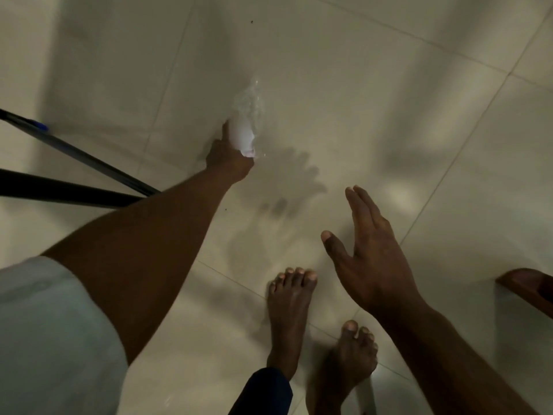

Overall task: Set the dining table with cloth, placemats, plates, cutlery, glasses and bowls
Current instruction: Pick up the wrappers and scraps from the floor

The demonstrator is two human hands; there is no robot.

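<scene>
I look straight down at a pale tiled floor. My left hand reaches forward and is shut on a white object whose far end is clear and glinting. It is blurred, so I cannot tell what it is. Lower right, my right hand hovers flat with fingers straight and thumb spread, holding nothing. No table, plates or cutlery are in view.
Two black bars cross in from the left edge under my left arm. A brown wooden piece juts in at the right edge. My bare feet stand on the tiles at the bottom centre.
</scene>
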